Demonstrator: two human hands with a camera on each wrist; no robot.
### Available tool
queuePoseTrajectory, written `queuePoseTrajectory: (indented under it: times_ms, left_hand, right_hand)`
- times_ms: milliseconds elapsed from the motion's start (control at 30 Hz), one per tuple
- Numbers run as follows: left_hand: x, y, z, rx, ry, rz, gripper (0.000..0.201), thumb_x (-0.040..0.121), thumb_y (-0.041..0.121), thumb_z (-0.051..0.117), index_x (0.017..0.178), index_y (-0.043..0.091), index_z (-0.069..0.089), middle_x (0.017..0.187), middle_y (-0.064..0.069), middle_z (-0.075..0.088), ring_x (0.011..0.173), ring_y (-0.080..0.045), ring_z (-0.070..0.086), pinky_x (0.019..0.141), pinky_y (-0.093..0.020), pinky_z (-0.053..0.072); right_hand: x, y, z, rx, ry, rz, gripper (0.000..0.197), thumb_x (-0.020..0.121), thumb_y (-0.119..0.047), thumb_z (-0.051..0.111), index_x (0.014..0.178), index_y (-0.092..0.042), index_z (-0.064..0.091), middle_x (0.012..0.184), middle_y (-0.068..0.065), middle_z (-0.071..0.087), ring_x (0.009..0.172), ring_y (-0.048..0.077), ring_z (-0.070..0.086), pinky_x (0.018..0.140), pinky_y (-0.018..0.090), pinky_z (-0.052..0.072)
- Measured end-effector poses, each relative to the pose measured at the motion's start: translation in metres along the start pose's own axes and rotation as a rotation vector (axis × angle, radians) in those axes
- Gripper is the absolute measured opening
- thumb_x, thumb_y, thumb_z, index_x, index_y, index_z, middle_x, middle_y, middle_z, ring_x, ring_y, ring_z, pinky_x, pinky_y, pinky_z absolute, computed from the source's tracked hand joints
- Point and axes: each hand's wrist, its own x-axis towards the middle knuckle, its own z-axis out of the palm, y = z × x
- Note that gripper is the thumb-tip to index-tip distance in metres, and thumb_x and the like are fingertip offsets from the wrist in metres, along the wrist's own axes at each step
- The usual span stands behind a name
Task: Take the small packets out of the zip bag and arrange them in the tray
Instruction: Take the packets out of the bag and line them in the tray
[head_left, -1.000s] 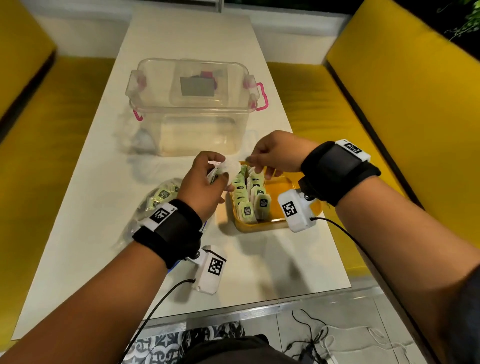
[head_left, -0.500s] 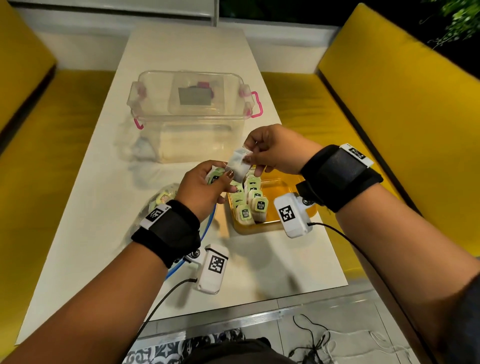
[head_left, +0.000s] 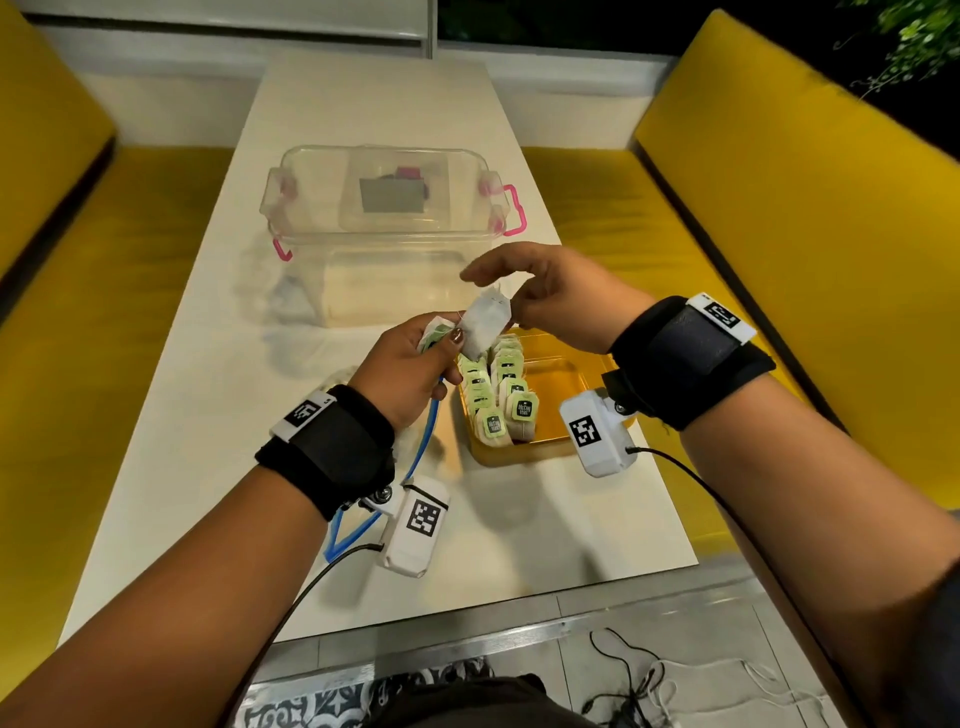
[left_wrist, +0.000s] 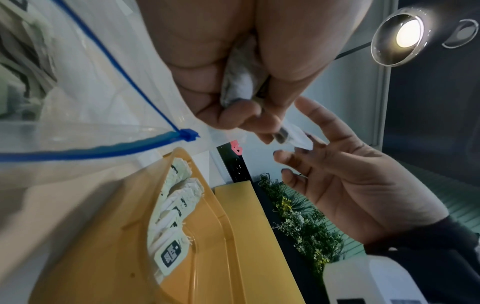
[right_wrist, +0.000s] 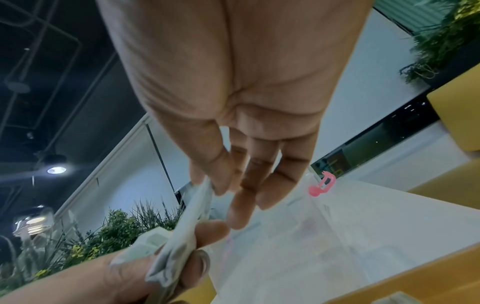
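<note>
My left hand is raised over the tray's left end and grips a small bunch of green-tagged packets. Its thumb presses a white packet against them. My right hand hovers just right of that packet with fingers loosely spread, and its thumb tip touches the packet's top corner. The zip bag with its blue zipper hangs below my left hand. The yellow tray holds two rows of upright packets along its left side.
A clear plastic box with pink latches stands behind the tray on the white table. Yellow benches run along both sides. Cables lie on the floor past the table's near edge.
Both hands have risen from the tray. The right hand pinched the white packet half a second ago; now its fingers are spread and the left thumb holds the packet.
</note>
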Motion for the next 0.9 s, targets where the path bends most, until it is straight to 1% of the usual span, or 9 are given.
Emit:
queuePoseTrajectory:
  times_ms: [100, 167, 267, 367, 433, 533, 667, 800, 900]
  left_hand:
    - [-0.001, 0.001, 0.002, -0.020, -0.036, -0.012, 0.017, 0.099, 0.010, 0.046, 0.103, 0.017, 0.061, 0.073, 0.002, 0.058, 0.052, -0.004, 0.051, 0.048, -0.019, 0.036]
    - [-0.001, 0.002, 0.004, -0.049, -0.044, -0.034, 0.018, 0.099, 0.011, 0.045, 0.101, 0.019, 0.062, 0.077, 0.000, 0.060, 0.052, -0.004, 0.052, 0.048, -0.019, 0.035]
    - [-0.001, 0.002, 0.005, -0.051, -0.036, -0.040, 0.016, 0.100, 0.017, 0.046, 0.101, 0.020, 0.061, 0.091, -0.009, 0.061, 0.053, -0.005, 0.052, 0.049, -0.020, 0.037]
    - [-0.002, 0.004, 0.007, -0.080, 0.000, -0.023, 0.016, 0.096, 0.034, 0.050, 0.102, 0.024, 0.061, 0.100, -0.008, 0.063, 0.054, -0.007, 0.051, 0.053, -0.025, 0.037]
    - [-0.004, 0.005, 0.008, -0.076, 0.015, -0.004, 0.024, 0.086, 0.042, 0.057, 0.098, 0.021, 0.063, 0.092, -0.004, 0.065, 0.052, -0.007, 0.049, 0.053, -0.026, 0.037]
    - [-0.004, 0.003, 0.009, -0.004, 0.034, 0.033, 0.003, 0.088, 0.021, 0.065, 0.089, 0.019, 0.064, 0.066, 0.007, 0.063, 0.050, -0.005, 0.048, 0.052, -0.026, 0.036]
    - [-0.002, -0.004, 0.007, 0.078, 0.046, 0.061, 0.002, 0.089, 0.014, 0.064, 0.091, 0.016, 0.064, 0.081, -0.014, 0.064, 0.051, -0.005, 0.050, 0.051, -0.025, 0.038]
    - [0.000, -0.010, 0.010, 0.134, 0.042, 0.060, 0.001, 0.088, 0.014, 0.066, 0.088, 0.014, 0.065, 0.070, -0.001, 0.064, 0.051, -0.005, 0.051, 0.049, -0.020, 0.039]
    - [0.003, -0.024, 0.009, 0.221, 0.111, 0.015, 0.004, 0.085, 0.014, 0.070, 0.088, 0.014, 0.066, 0.067, 0.006, 0.063, 0.054, -0.006, 0.055, 0.053, -0.018, 0.041]
  right_hand:
    - [0.001, 0.001, -0.005, -0.073, 0.010, -0.026, 0.017, 0.085, -0.014, 0.069, 0.100, -0.022, 0.070, 0.104, -0.009, 0.064, 0.081, 0.006, 0.066, 0.076, 0.016, 0.053]
    - [0.000, 0.001, -0.007, -0.108, -0.022, -0.015, 0.011, 0.084, -0.022, 0.071, 0.095, -0.022, 0.070, 0.101, -0.008, 0.066, 0.087, 0.010, 0.066, 0.082, 0.025, 0.055]
    - [-0.001, -0.001, -0.009, -0.126, -0.043, 0.033, 0.011, 0.086, -0.023, 0.069, 0.095, -0.017, 0.068, 0.094, -0.005, 0.069, 0.083, 0.011, 0.068, 0.075, 0.024, 0.055]
    - [-0.001, 0.001, -0.008, -0.011, -0.022, 0.107, 0.010, 0.089, -0.016, 0.065, 0.094, -0.007, 0.063, 0.086, 0.008, 0.071, 0.074, 0.018, 0.071, 0.062, 0.025, 0.053]
    - [-0.001, 0.003, -0.006, 0.051, -0.001, 0.168, 0.008, 0.090, -0.014, 0.063, 0.092, -0.007, 0.059, 0.083, 0.010, 0.072, 0.068, 0.018, 0.070, 0.057, 0.026, 0.051]
    - [-0.001, 0.006, -0.003, 0.078, -0.004, 0.203, 0.006, 0.091, -0.014, 0.062, 0.090, -0.010, 0.058, 0.082, 0.012, 0.072, 0.065, 0.018, 0.070, 0.057, 0.027, 0.051]
    - [-0.001, 0.007, -0.005, -0.023, 0.021, 0.177, 0.011, 0.089, -0.020, 0.065, 0.096, -0.011, 0.064, 0.087, 0.006, 0.069, 0.061, 0.010, 0.066, 0.052, 0.016, 0.049]
    - [0.003, 0.006, -0.010, -0.081, -0.007, 0.154, 0.006, 0.087, -0.013, 0.068, 0.093, -0.010, 0.068, 0.083, 0.008, 0.068, 0.060, 0.008, 0.062, 0.050, 0.009, 0.047]
    - [0.005, 0.013, -0.011, -0.162, -0.064, 0.199, 0.006, 0.086, -0.010, 0.068, 0.092, -0.012, 0.068, 0.079, 0.004, 0.068, 0.058, 0.006, 0.061, 0.048, 0.007, 0.045]
